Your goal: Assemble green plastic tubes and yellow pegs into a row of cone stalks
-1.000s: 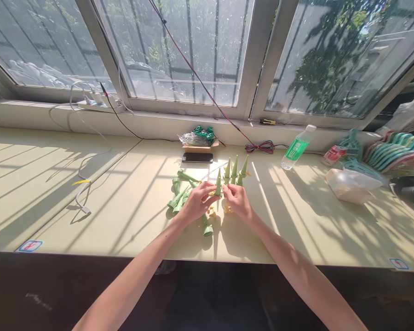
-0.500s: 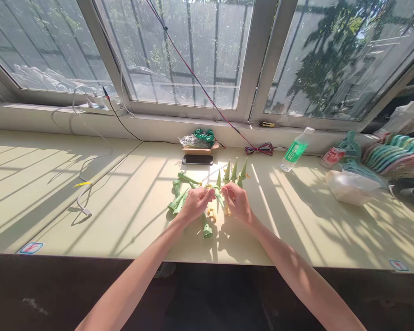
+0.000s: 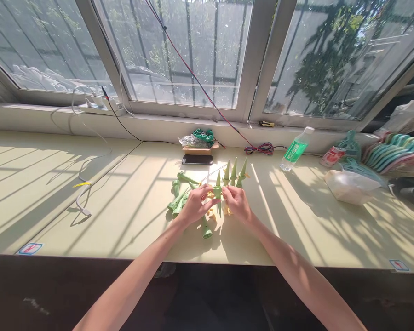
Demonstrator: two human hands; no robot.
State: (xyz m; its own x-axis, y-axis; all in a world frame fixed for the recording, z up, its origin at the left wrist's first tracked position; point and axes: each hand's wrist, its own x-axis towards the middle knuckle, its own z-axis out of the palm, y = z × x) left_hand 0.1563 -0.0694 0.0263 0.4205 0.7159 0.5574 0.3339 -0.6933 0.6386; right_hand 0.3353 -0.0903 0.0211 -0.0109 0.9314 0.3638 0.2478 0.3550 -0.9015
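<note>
Between my hands is a green plastic watering spike [image 3: 218, 200], its wide open end up and its pointed tip down. My left hand [image 3: 196, 203] grips it from the left, thumb and fingers on either side. The fingertips of my right hand [image 3: 237, 201] are pinched together at its rim on the right. Behind my hands, several green spikes [image 3: 233, 171] stand in a row, points up. Loose green spikes [image 3: 175, 204] lie piled beside my left hand, and one more spike [image 3: 207, 231] lies nearer the front. Small yellow plastic pieces [image 3: 211, 215] lie under my hands, partly hidden.
Beyond the spikes lie a phone [image 3: 197, 159] and a small cardboard box [image 3: 200, 150] with plastic wrapping. A bottle with a green label [image 3: 295, 151] stands to the right, near a plastic bag [image 3: 352, 187] and hangers [image 3: 393, 155]. On the left lies a white cable [image 3: 84, 208].
The spike between my hands has swung from a slant to upright, its open end now facing up. My left thumb and fingers have spread around it, and my right hand stays close beside it.
</note>
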